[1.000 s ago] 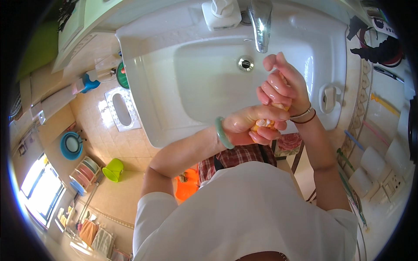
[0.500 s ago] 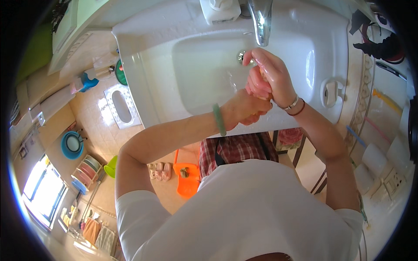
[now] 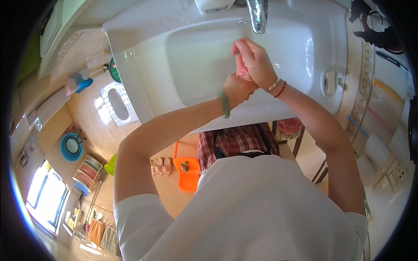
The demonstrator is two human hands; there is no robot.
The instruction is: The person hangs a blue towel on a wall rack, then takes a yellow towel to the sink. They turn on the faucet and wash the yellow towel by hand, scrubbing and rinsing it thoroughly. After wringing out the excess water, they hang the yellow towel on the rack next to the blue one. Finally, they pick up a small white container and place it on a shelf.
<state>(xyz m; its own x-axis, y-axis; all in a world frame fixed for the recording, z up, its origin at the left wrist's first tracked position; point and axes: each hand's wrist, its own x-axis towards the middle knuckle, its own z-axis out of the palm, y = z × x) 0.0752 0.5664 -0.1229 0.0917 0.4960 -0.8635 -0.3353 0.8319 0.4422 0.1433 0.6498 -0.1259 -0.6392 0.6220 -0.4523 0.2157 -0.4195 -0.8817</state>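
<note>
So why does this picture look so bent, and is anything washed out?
Head view: the wide fisheye lens bows straight edges near the dark rim; same head view: the window is blown out, blue-fringed; again head view: glare streaks the right side of the sink, while the left hand and right hand look fairly clear.

The left grip (image 3: 238, 90) and right grip (image 3: 258, 65) touch over the white sink (image 3: 196, 65) near the faucet (image 3: 258, 16).

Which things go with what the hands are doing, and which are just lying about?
Part of it:
bare left hand and bare right hand, pressed together
glossy white rectangular sink beneath them
shiny chrome tap, probably

Just lying about:
bright orange plastic seat
pale pink slippers
lime-green plastic container
</note>
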